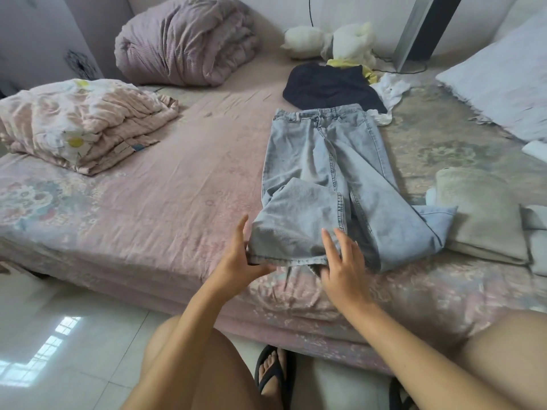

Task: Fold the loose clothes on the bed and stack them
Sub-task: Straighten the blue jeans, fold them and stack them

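We record a pair of light-blue jeans [331,179] laid flat on the bed [177,187], waistband at twelve o'clock and legs running toward six. The left leg is doubled back on itself, so its hem sits at the near edge of the mattress; the right leg bends off toward four o'clock, its cuff lying just beside a folded beige garment [485,214].

The left hand [236,258] pinches the left corner of the hem between thumb and curled fingers, the index finger raised and straight above the cloth. The right hand [343,261] grips the hem's right corner: the thumb is tucked under the fabric while the fingers lie spread and nearly straight on top of the denim. Both hands are in contact with the same hem, well apart from each other across its width.

At twelve o'clock from the waistband, touching it, lies a dark navy garment [331,87]; a white cloth [390,93] and a yellow cloth [367,71] sit at its one o'clock side. White plush toys [334,39] rest beyond. At ten o'clock we note a folded floral quilt [80,122], at eleven a rolled mauve duvet [186,39], at two o'clock a pale pillow [503,78].
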`<state>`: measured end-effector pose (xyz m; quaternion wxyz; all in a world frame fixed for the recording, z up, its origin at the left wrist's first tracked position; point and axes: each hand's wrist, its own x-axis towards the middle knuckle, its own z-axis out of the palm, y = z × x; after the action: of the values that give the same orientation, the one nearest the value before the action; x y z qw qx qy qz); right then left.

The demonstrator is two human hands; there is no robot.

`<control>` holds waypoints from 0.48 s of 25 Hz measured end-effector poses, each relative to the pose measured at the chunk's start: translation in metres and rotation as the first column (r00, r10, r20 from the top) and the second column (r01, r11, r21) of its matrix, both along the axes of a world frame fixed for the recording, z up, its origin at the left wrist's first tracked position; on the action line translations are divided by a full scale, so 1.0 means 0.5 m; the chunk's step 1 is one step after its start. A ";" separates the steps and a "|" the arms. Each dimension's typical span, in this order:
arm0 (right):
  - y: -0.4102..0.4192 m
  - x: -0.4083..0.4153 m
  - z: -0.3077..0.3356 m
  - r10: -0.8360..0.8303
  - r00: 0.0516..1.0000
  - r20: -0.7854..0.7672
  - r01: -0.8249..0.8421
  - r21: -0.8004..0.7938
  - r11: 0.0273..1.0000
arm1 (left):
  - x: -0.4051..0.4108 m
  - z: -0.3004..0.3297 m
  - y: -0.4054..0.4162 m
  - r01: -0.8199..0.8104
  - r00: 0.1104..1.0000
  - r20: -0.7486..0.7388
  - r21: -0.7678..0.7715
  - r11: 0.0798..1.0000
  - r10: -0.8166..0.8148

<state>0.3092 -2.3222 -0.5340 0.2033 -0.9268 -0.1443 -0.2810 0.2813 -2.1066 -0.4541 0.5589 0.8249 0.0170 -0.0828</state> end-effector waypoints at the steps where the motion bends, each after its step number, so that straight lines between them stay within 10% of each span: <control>1: -0.008 -0.003 0.015 -0.021 1.000 0.006 0.021 0.027 0.999 | -0.003 0.003 -0.004 0.047 0.996 0.077 0.086 0.995 -0.054; 6: -0.034 -0.031 0.094 -0.098 0.995 0.026 0.093 0.147 0.985 | -0.013 0.052 -0.049 -0.179 0.955 0.251 0.066 0.982 0.157; 12: -0.080 -0.097 0.148 -0.136 0.866 -0.481 0.267 0.216 0.939 | -0.056 0.118 -0.059 -0.378 0.881 0.305 -0.004 0.926 0.361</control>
<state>0.2606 -2.3621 -0.4601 0.3276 -0.9392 0.0469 -0.0914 0.2533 -2.1361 -0.3953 0.5371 0.8246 0.0913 0.1522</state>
